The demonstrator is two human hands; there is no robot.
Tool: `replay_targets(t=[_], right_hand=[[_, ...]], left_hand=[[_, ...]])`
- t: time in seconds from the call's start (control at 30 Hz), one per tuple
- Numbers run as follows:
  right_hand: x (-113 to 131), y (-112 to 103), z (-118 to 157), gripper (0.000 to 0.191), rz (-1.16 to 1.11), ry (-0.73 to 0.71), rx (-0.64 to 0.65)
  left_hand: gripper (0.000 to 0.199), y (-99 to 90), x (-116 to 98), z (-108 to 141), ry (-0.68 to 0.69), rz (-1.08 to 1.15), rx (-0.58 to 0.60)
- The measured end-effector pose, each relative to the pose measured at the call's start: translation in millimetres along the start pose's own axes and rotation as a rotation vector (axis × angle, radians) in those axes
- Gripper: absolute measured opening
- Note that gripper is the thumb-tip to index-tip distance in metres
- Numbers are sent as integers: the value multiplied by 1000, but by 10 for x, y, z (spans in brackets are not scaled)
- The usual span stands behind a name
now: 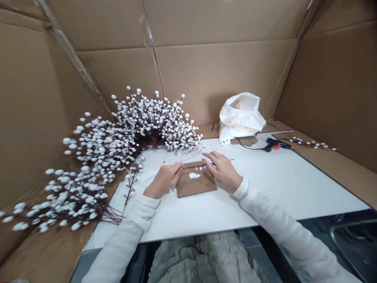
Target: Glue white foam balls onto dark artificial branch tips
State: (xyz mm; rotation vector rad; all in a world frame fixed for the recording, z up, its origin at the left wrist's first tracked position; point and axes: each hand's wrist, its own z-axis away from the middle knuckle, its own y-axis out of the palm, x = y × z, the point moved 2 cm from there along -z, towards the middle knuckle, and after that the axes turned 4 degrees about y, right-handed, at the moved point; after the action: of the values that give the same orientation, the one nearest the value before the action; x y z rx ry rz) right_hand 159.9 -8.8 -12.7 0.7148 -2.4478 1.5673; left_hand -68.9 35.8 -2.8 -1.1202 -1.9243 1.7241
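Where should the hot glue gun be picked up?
Its black handle, from the near side with the right hand: the gun lies on its side, handle toward the cord, orange-tipped nozzle pointing right, keeping the grip clear of the tip.

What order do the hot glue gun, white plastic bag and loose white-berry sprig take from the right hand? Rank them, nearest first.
From the right hand:
1. White plastic bag: ahead, at the board's far edge.
2. Hot glue gun: ahead-right, on the board.
3. Loose white-berry sprig: far right, on cardboard.
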Motion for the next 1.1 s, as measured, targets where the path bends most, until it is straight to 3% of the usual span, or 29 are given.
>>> replay_targets(t=[0.13, 0.37, 0.63, 0.97, 1.1], right_hand=[[5, 35, 2, 31, -52, 62, 55], [-27, 50, -17, 34, -87, 130, -48], [-77, 50, -45, 27, -71, 22, -27], [-43, 73, -37, 24, -80, -57, -13], [-32, 75, -25, 23, -71, -62, 10]], left_hand=[[28, 32, 23, 0, 27, -57, -58], [32, 43, 50, -33, -86, -33, -184], [32, 79, 68, -58, -80, 114, -140], [29, 51, 11, -56, -47, -82, -142], [32, 53, -11, -45, -20, -55, -127]])
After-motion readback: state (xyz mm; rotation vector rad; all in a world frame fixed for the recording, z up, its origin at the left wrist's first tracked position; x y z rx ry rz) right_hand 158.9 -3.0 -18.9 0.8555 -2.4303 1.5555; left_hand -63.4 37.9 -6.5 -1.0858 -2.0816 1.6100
